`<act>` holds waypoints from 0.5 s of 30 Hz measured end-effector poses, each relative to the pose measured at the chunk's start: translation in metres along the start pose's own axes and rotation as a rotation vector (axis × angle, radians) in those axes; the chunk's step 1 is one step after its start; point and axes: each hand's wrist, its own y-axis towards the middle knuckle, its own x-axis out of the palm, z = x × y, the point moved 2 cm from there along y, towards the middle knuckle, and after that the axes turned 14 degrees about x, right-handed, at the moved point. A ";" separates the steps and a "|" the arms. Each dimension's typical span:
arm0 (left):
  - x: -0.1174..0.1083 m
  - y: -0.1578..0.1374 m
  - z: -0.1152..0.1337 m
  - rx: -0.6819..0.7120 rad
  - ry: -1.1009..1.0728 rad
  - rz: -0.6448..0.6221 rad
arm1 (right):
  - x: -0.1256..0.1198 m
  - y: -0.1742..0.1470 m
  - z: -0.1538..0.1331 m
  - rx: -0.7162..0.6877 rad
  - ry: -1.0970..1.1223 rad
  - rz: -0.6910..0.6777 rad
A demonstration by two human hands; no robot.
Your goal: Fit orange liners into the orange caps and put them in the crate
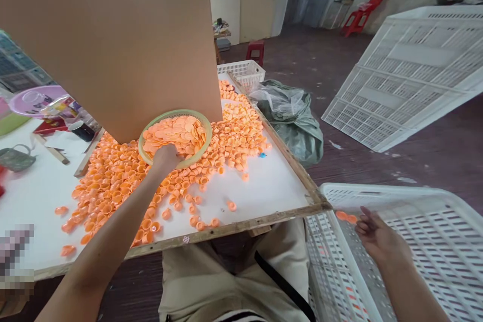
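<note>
My left hand reaches over the near rim of a round yellow-green basket. Its fingers are bunched against a heap of flat orange plastic discs, and their tips are hidden. Around and under the basket, many small orange plastic cups lie spread across the white tabletop. To the right, my right hand is above a white plastic crate. Its fingers are curled, one digit sticks out, and a small orange plastic piece shows at the fingertips.
A large brown cardboard panel stands behind the basket. A wooden strip edges the table. Beyond it lie a green sack and tall white crates. A dark cup and purple basin sit at left.
</note>
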 end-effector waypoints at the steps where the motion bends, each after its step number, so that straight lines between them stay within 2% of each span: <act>1: 0.000 0.001 0.002 0.010 0.038 -0.012 | 0.005 -0.004 0.004 0.061 0.035 -0.020; 3: -0.005 -0.002 0.005 0.033 0.121 0.004 | 0.020 -0.015 0.009 0.135 0.078 -0.065; 5: -0.014 -0.011 0.007 0.043 0.193 0.061 | 0.041 -0.031 0.011 0.101 0.059 -0.092; 7: -0.021 -0.024 0.012 0.053 0.242 0.197 | 0.065 -0.051 0.011 0.033 0.002 -0.130; 9: -0.021 -0.040 0.025 0.133 0.239 0.386 | 0.094 -0.075 0.013 -0.001 -0.094 -0.234; 11: -0.007 -0.057 0.050 0.350 0.178 0.518 | 0.130 -0.101 0.019 0.031 -0.212 -0.418; 12: 0.005 -0.065 0.066 0.492 0.131 0.523 | 0.148 -0.114 0.023 0.071 -0.279 -0.526; 14: 0.035 -0.081 0.099 0.777 0.040 0.441 | 0.183 -0.135 0.034 0.184 -0.419 -0.737; 15: 0.050 -0.088 0.114 0.851 0.023 0.406 | 0.197 -0.142 0.040 0.237 -0.476 -0.830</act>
